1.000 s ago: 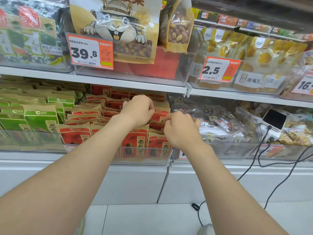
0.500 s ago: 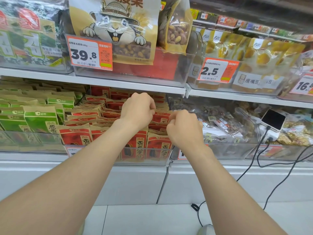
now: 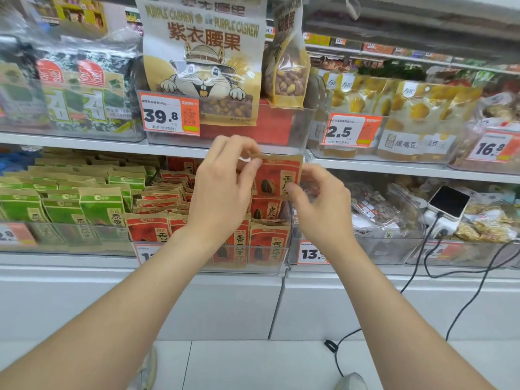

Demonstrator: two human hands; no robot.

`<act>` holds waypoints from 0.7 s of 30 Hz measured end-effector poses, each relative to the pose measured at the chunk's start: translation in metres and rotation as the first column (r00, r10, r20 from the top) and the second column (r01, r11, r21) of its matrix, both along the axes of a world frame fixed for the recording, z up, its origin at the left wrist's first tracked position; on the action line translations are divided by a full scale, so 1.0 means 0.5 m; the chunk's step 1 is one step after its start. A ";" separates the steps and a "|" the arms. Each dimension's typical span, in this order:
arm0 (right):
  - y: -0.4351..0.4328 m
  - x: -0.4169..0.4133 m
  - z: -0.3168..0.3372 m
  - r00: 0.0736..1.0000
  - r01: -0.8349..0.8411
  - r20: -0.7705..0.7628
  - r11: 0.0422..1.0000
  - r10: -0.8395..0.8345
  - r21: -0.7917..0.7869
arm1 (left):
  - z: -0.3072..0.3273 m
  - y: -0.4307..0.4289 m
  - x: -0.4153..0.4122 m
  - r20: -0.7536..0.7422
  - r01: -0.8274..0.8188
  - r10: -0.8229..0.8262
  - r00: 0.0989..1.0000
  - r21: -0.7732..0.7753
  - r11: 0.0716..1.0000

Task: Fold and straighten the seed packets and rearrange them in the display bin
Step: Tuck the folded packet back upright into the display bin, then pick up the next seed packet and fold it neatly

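above the display bin (image 3: 277, 258), both hands' fingers (image 3: 253, 170) pinch a red seed packet (image 3: 277, 175).

cashew bag (image 3: 202, 66): PURPLE CASHEW | cashew tag (image 3: 169, 115): 39.8 | yellow-pouch tag (image 3: 351, 131): 2.5

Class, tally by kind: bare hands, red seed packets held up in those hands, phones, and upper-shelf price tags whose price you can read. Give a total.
Bare hands: 2, left hand and right hand
Red-and-tan paper seed packet held up: 1
White phone with dark screen: 1
Readable orange-and-white upper-shelf price tags: 3, the 39.8 tag, 2.5 tag, 16.8 tag
Total: 7
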State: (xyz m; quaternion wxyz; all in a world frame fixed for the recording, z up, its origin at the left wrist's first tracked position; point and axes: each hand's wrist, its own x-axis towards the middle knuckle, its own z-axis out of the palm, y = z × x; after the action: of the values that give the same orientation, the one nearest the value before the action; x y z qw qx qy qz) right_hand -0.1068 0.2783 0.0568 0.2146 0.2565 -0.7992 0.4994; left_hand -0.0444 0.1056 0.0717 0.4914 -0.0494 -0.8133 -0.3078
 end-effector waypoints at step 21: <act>-0.021 0.118 -0.029 0.745 -0.127 0.654 0.990 0.131 -0.054 | -0.058 0.052 0.102 0.460 -0.160 -0.330 0.824 0.749 0.643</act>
State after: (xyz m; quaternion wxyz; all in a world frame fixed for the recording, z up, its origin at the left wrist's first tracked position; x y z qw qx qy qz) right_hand -0.0476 0.2679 0.0425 -0.1132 0.1191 -0.8024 0.5737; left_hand 0.0065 0.1314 0.0427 0.1895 0.2133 -0.7097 -0.6441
